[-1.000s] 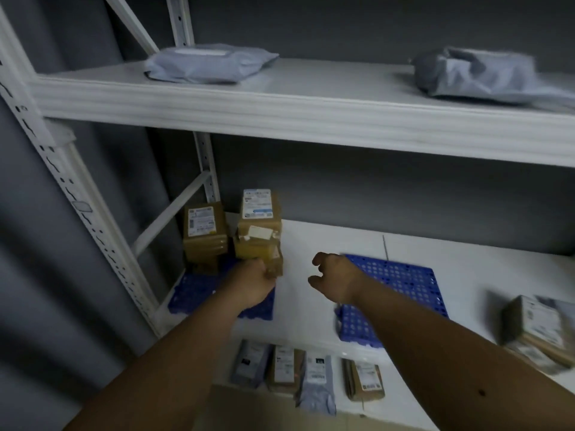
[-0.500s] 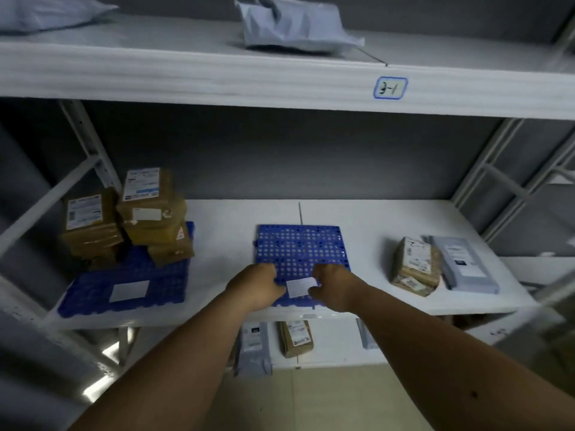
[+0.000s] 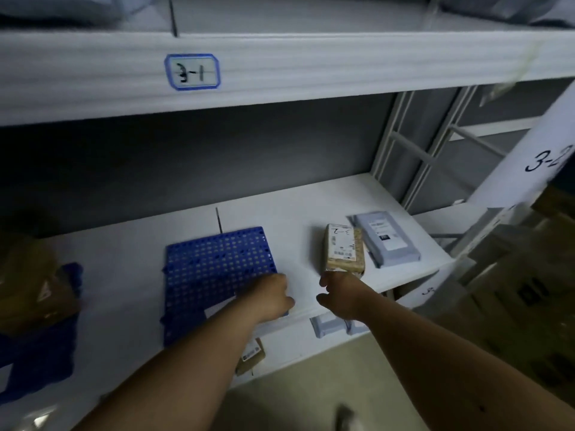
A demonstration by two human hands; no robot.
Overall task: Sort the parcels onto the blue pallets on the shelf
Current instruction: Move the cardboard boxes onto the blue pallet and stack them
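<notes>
Brown parcel [image 3: 343,247] lengthwise toward shelf back

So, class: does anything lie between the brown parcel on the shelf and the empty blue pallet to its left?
Nothing visible does. Only bare white shelf separates the brown parcel from the blue pallet. The right hand is just below the parcel; the left hand rests at the pallet's near right corner.

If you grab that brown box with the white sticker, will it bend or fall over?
The brown cardboard parcel with the white label looks boxy with straight edges, so it probably stays stiff. It lies flat on the white shelf, so tipping seems unlikely. It looks small next to the right hand, so it is probably light.
</notes>
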